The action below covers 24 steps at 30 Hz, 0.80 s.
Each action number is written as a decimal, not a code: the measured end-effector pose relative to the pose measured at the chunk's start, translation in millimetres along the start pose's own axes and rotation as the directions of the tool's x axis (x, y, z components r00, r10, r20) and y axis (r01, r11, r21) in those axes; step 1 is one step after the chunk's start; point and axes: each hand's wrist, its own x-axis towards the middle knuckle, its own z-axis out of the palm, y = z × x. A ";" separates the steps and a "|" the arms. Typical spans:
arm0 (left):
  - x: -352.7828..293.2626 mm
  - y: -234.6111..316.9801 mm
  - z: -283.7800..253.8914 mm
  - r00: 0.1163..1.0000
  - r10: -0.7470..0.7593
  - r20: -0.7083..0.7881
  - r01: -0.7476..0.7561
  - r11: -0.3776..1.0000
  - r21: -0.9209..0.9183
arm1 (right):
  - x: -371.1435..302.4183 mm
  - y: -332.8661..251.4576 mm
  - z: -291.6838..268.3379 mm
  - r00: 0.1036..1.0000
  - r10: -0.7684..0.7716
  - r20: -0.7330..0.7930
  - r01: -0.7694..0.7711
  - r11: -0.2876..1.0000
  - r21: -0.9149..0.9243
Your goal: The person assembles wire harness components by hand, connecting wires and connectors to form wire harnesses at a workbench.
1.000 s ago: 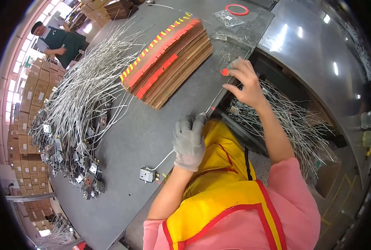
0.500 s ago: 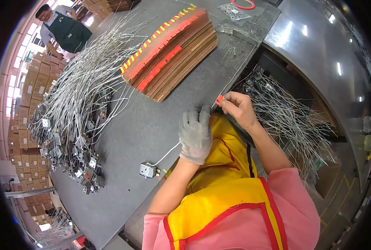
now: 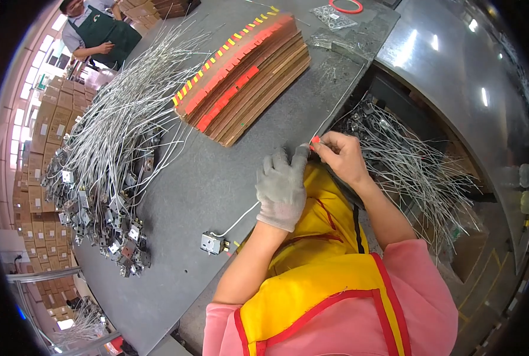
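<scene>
Left hand [image 3: 282, 188]: wore a grey knit glove, lay at the near edge of the grey worktable [image 3: 175, 196], fingers extended upward; its fingertips met the right hand's at a thin metal wire [image 3: 334, 110]. Whether it actually pinched the wire could not be told.

Right hand [image 3: 342, 155]: bare, curled closed, thumb and forefinger pinching a small red piece [image 3: 315, 141] at the near end of the wire, touching the glove's fingertips.

Thin metal wire: ran from the pinch point up and away across the table edge, toward the far right corner of the table.

Small metal switch box [image 3: 212, 243]: lay on the table near the left forearm, a pale lead curving from it toward the gloved hand.

Stack of flattened cardboard sheets [image 3: 246, 74]: fanned, edged red with yellow tabs, lay on the table beyond the hands, well apart from them.

Heap of wires with metal boxes [image 3: 107, 160]: spread over the left part of the table.

Bin of loose wires [image 3: 412, 172]: to the right of the right forearm, below table level.

Red ring [image 3: 346, 6]: at the far table edge.

Another person [image 3: 95, 32]: green apron, stood at the far left end.

Stacked cartons [image 3: 30, 154]: beyond the table's left side.
</scene>
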 end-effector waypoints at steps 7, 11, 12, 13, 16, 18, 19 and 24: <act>-7.5 0.0 0.7 0.996 0.023 -0.090 -0.028 0.998 -0.054 | -23.9 -7.3 1.4 0.954 0.298 -0.031 -0.263 0.882 0.391; -15.7 3.8 4.0 0.964 0.073 -0.257 -0.069 0.997 0.022 | -21.5 -23.5 6.8 0.952 0.306 0.018 -0.245 0.724 0.645; -16.3 4.4 4.8 0.958 0.078 -0.277 -0.067 0.997 0.047 | -20.3 -25.3 6.5 0.952 0.306 0.017 -0.244 0.724 0.645; -15.8 5.1 4.6 0.958 0.078 -0.277 -0.067 0.997 0.047 | -18.8 -27.0 6.4 0.955 0.294 0.046 -0.247 0.698 0.672; -13.9 5.6 5.4 0.954 0.043 -0.297 -0.056 0.998 -0.036 | -16.2 -27.8 9.2 0.958 0.281 0.055 -0.243 0.697 0.674; -13.2 3.2 9.0 0.948 0.056 -0.315 -0.062 0.998 -0.008 | -13.4 -27.5 10.6 0.960 0.279 0.035 -0.235 0.724 0.649; -13.8 2.0 10.7 0.947 0.055 -0.316 -0.061 0.998 -0.008 | -12.6 -26.7 11.4 0.965 0.263 0.025 -0.221 0.753 0.620; -20.0 -3.4 9.4 0.969 0.044 -0.241 -0.022 0.995 0.095 | -9.7 -28.2 15.0 0.984 0.179 -0.012 -0.142 0.817 0.559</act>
